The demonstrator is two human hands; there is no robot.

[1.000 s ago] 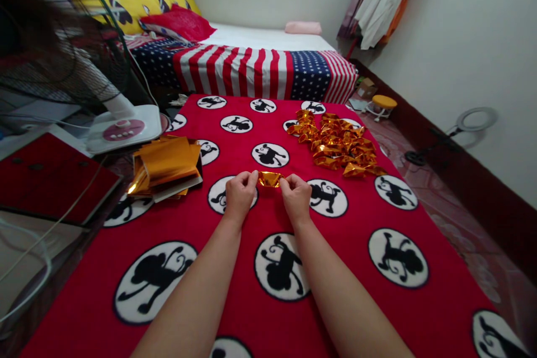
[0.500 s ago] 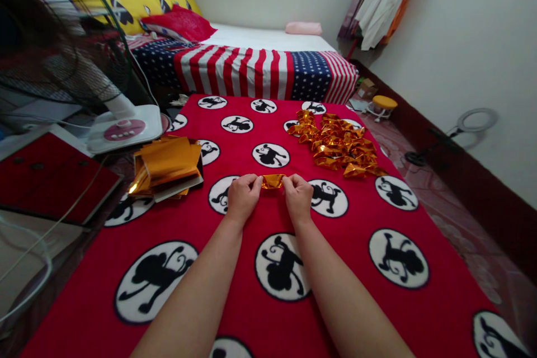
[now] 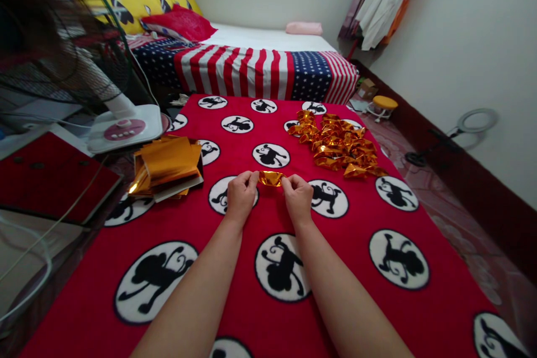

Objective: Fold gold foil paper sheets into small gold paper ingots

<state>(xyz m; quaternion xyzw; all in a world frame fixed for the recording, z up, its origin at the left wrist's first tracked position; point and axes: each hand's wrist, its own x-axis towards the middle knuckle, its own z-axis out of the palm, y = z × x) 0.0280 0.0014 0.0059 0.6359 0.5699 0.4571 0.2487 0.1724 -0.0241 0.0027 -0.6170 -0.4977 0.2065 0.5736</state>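
Small folded gold-foil piece [image 3: 271, 178]: long axis pointing left-right.
Left hand [image 3: 242, 196]: gripping left end.
Right hand [image 3: 297, 196]: gripping right end.

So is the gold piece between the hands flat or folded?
Folded: the gold piece shows creased facets and a narrow shape.

Center of the frame: one left hand [image 3: 242, 196], one right hand [image 3: 297, 196], one folded foil piece [image 3: 271, 179]. Right of center, many foil shapes [image 3: 342, 144], too jumbled to count. Left, several overlapping gold sheets [image 3: 170, 162]. Upper left, one fan [image 3: 100, 84]. Upper right, one stool [image 3: 385, 102].
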